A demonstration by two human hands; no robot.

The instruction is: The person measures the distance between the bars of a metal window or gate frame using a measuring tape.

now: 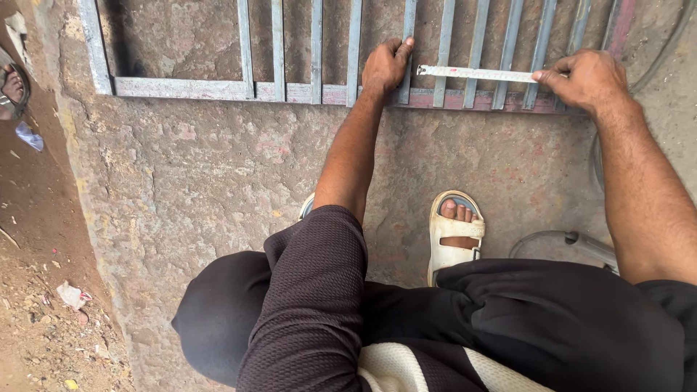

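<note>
A grey metal grille [218,88] with several upright bars lies flat on the concrete floor at the top of the head view. A white measuring tape strip [475,73] is stretched across the bars on the right. My left hand [385,67] presses down on one bar, with its fingertips at the tape's left end. My right hand [584,78] pinches the tape's right end between thumb and fingers. I squat over the floor in dark clothes, one foot in a white sandal [451,236] below the tape.
A grey hose or cable [552,238] curves along the floor at the right. Bare dirt with scraps of litter [71,294] borders the concrete on the left. Another person's sandalled foot [11,87] shows at the far left edge.
</note>
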